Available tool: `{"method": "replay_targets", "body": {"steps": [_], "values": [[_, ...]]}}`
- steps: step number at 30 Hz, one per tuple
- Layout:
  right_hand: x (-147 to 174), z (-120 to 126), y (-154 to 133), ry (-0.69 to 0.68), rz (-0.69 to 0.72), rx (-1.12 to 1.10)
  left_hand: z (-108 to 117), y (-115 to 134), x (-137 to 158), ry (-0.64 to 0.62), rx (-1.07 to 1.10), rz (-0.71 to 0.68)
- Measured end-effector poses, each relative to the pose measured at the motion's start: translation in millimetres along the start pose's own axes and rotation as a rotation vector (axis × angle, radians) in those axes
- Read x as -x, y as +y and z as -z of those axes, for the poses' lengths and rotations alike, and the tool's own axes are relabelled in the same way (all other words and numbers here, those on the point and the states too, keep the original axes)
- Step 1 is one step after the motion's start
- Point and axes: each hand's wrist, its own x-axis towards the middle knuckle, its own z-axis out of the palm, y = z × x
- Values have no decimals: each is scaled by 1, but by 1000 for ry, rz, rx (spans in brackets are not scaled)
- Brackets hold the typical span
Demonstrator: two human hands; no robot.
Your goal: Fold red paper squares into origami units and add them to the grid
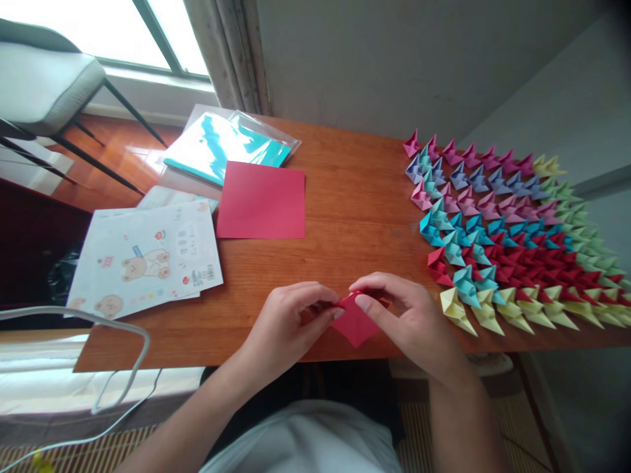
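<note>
A piece of red origami paper (355, 323), folded to a point at its lower end, is between my two hands near the front edge of the table. My left hand (298, 314) pinches its left corner between thumb and fingers. On the other side, my right hand (401, 315) grips the upper right part, with the thumb on the front face and the fingers behind the top fold. Part of the paper is hidden by my right hand. A flat red square sheet (263, 200) lies on the table, up and left of my hands.
Several rows of folded paper figures (517, 256) in many colours fill the right of the wooden table (355, 197). Bear-print paper packs (148, 263) and a turquoise pack in clear film (227, 148) lie left. A white cable (142, 335) loops at the lower left.
</note>
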Motion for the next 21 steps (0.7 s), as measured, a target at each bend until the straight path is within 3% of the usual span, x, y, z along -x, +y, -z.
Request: {"method": "replay_targets", "body": {"steps": [8,16,21], "values": [[-1,1,-4,52,77,-29,2,1,1,-17,4,-46],[2,-5,-9,177,93,85,0,2,1,-6,7,-50],[0,-6,-7,143,20,-1,1,1,0,4,20,-39]]}}
